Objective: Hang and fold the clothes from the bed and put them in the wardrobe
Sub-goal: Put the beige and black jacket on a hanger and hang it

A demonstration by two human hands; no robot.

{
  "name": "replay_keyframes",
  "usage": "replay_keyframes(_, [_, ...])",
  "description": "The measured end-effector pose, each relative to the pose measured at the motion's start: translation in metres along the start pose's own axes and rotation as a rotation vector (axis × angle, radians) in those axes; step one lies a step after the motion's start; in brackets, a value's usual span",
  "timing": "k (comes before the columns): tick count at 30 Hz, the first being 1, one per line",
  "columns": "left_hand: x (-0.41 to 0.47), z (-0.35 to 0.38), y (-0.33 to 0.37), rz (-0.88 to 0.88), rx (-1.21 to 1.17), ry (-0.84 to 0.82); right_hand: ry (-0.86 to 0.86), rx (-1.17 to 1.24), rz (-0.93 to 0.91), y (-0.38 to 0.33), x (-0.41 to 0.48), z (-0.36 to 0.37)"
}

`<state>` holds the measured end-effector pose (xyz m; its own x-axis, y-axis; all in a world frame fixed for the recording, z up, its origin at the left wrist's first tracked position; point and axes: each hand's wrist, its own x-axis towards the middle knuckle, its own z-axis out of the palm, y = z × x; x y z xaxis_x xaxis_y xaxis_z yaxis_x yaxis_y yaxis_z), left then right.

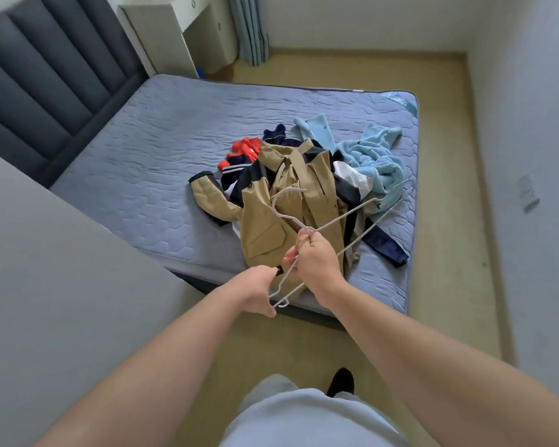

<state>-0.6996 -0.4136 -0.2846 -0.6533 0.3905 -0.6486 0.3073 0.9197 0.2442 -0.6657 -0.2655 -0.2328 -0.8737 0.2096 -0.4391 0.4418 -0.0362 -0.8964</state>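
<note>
From the head view, both hands grip thin white wire hangers [336, 221], apparently two: left hand [259, 293] at a shoulder end, right hand [315, 258] near the hooks. One clothes heap [304, 188], tan jacket topmost, fluffy blue fleece beside, lies on the quilted bed [162, 150].

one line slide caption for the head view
Both hands grip wire hangers above a clothes pile on the bed.
</note>
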Motion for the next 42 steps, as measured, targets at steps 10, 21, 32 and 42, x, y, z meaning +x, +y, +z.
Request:
replay_keyframes(10, [0.134,-0.101,-0.091,-0.034,0.258,-0.203,0.207,0.061,0.255,0.001,0.127,0.025])
replay_keyframes(21, [0.359,-0.162,-0.163,0.046,0.075,-0.036,0.391,-0.064,0.317,0.005,0.265,0.081])
replay_keyframes(32, [0.492,-0.125,-0.192,-0.219,-0.203,-0.124,0.378,-0.225,0.305,0.055,0.346,0.102])
replay_keyframes(42, [0.488,-0.119,-0.221,-0.732,-1.042,0.156,0.378,-0.203,0.347,0.058,0.353,0.12])
